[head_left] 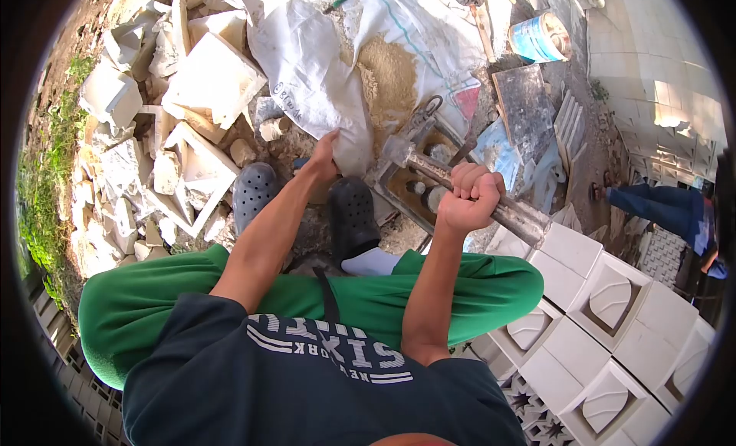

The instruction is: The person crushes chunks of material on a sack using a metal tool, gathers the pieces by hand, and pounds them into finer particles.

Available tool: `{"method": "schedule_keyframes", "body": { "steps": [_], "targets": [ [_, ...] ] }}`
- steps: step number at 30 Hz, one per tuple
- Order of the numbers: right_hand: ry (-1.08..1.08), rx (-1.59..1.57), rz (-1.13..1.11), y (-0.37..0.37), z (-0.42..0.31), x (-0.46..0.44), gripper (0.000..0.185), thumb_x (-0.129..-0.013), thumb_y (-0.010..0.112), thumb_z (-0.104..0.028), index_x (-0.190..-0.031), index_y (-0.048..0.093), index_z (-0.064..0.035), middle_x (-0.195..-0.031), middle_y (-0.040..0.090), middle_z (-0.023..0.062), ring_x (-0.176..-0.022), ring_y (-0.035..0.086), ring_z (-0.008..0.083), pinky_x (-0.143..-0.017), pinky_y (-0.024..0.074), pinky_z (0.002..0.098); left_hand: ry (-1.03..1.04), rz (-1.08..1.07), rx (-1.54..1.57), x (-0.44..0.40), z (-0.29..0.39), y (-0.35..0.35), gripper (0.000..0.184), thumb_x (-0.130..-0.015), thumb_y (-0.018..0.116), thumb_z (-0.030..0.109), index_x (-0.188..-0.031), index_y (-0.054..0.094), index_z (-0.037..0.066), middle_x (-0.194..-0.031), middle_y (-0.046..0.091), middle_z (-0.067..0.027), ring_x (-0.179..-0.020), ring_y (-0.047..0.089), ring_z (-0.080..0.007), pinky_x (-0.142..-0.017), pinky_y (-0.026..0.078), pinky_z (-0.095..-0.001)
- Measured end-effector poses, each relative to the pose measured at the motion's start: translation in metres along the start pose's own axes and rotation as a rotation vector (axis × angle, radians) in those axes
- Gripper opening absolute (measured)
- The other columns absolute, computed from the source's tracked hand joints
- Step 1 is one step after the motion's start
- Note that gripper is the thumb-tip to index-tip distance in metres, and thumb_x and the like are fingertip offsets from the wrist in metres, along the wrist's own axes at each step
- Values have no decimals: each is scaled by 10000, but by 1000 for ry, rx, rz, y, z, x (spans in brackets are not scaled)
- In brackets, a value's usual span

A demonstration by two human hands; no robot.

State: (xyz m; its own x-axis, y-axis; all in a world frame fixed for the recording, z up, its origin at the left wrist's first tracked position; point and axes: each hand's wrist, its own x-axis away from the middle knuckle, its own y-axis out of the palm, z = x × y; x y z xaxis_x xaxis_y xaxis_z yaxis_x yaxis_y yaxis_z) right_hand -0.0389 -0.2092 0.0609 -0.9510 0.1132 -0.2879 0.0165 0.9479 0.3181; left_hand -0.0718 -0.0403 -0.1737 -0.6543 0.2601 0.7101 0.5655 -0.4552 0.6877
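Note:
My left hand (pixel 326 156) grips the lower edge of a white sack (pixel 303 59), just above my dark clogs. Fingers of my right hand (pixel 471 196) are wrapped round a grey, dusty metal bar (pixel 521 218), which slants over a rectangular metal mould (pixel 395 187). Round shapes show inside the mould, partly hidden by the bar and my right hand. Sandy powder (pixel 387 74) lies on the white sheeting beyond the mould.
Broken white pieces (pixel 211 82) are heaped at the left. Pale patterned blocks (pixel 571 266) stand at the lower right. A blue and white bucket (pixel 540 38) lies at the upper right, near a dark board (pixel 524 101). Another person's legs (pixel 652 204) show at the far right.

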Motion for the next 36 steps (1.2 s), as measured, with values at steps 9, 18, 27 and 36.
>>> {"method": "schedule_keyframes", "body": {
  "steps": [9,18,27,36],
  "targets": [
    [21,3,12,1,7,5,267,-799,386,-92,-564,263,-121,-448,266,-1,-411,209,104,-425,221,272,194,242,31,-6,-2,-3,497,-945,378,311,-1332,358,0,-1279,483,-162,-1173,475,-326,-1017,337,-494],
    [35,-55,18,1,13,7,228,-788,384,-12,-601,273,-79,-487,275,-2,-455,238,94,-450,231,270,1171,296,-1676,-19,9,55,328,-842,538,132,-1168,560,108,-1103,566,-149,-990,565,-317,-837,460,-387],
    [33,-42,31,0,14,5,240,-766,379,-4,-588,243,-90,-491,272,4,-453,236,100,-449,234,272,906,188,-1955,-90,14,48,187,-789,514,62,-936,626,88,-1009,578,-171,-955,587,-336,-771,489,-433],
    [53,-49,16,-1,18,3,235,-778,375,-4,-593,256,-86,-496,294,15,-460,245,102,-449,242,271,840,201,-1847,-102,36,59,160,-816,518,101,-930,625,64,-956,596,-187,-889,596,-373,-734,486,-450]
  ]
}}
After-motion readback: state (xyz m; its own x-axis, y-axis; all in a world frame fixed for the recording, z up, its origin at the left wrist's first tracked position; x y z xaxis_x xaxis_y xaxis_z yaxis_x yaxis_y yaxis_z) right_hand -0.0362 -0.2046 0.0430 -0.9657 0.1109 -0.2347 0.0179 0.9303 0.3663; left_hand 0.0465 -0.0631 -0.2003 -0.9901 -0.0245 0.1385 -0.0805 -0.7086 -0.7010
